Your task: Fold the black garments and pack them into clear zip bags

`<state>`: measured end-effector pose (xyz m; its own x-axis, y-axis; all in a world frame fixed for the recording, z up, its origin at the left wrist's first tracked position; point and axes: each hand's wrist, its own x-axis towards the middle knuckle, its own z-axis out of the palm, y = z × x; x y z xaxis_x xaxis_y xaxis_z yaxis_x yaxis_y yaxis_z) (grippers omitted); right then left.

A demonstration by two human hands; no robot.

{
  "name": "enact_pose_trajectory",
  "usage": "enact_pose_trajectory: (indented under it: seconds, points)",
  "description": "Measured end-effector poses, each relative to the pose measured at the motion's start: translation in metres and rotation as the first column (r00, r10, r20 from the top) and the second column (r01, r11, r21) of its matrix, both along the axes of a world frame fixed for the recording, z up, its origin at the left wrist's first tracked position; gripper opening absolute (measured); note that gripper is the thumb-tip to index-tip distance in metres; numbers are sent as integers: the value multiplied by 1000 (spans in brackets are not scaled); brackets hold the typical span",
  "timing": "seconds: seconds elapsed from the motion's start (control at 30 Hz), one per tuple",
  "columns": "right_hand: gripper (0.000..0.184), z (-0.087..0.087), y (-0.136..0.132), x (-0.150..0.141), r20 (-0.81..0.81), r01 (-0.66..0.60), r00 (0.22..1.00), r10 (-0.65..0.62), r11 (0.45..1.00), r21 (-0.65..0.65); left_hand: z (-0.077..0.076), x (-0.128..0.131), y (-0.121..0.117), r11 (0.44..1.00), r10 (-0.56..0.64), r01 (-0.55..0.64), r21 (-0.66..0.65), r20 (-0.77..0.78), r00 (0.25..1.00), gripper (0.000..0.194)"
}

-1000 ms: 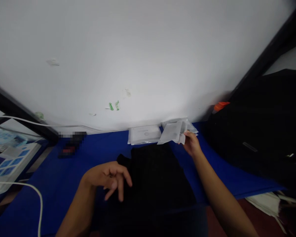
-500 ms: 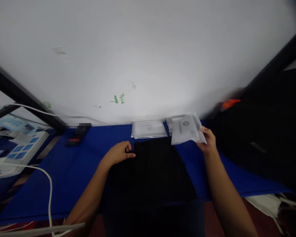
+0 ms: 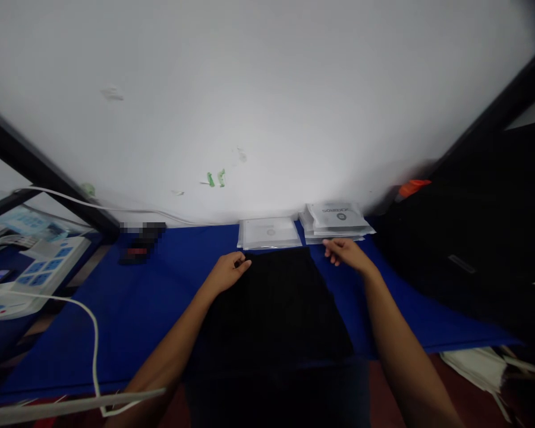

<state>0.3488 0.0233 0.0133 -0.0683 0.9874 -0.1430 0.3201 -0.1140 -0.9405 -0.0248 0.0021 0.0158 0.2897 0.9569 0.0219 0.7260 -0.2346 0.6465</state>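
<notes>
A folded black cloth (image 3: 279, 309) lies flat on the blue-covered table in front of me. At its far left corner, my left hand (image 3: 229, 271) is closed, its thumb on top and its curled fingers at the edge; the grip is partly hidden. My right hand (image 3: 345, 254) is open and holds nothing, its fingers loosely bent, just in front of a stack of clear-and-white printed plastic bags (image 3: 337, 217). Left of that stack, behind the cloth, lies another pile of flat plastic bags (image 3: 271, 233).
A white wall (image 3: 267, 119) rises behind the blue table cover (image 3: 160, 309). On the left are a dark, blurred-out object (image 3: 141, 244), a white power strip (image 3: 42, 273) and a loose white cable (image 3: 93, 339). A large black item (image 3: 472, 238) fills the right side, beside an orange object (image 3: 414, 188).
My right hand has put the plastic bag down on the right stack, let go and moved left and nearer. My left hand has shifted slightly right, to the cloth's corner.
</notes>
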Motion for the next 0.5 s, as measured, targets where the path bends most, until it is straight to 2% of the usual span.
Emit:
enact_pose_trajectory:
  seconds: [0.07,0.13,0.23,0.3,0.37,0.43,0.5]
  points:
    - [44,4,-7,-13,122,-153,980,159,987,-57,-1,-1,2,1000,30,-30,-2,7,1000,32]
    - [38,6,-11,-24,212,-255,938,273,961,-112,-3,-3,3,999,33,-32,-4,26,999,34]
    - [34,5,-12,-34,246,-330,907,343,939,-92,-4,-4,5,998,50,-47,-29,109,993,39]
    - [35,1,-10,-37,177,-296,939,294,955,-15,-3,-3,6,990,92,-66,-122,223,971,41]
    - [36,-3,-6,-41,55,-185,982,182,981,58,-2,-3,6,964,159,-67,-257,357,920,42]
    - [37,-7,-4,-46,-84,-64,994,70,995,78,-1,-3,6,932,221,-43,-360,468,856,41]
    - [41,-8,-3,-50,-177,-3,984,12,999,53,1,-4,6,912,243,-4,-410,531,812,42]
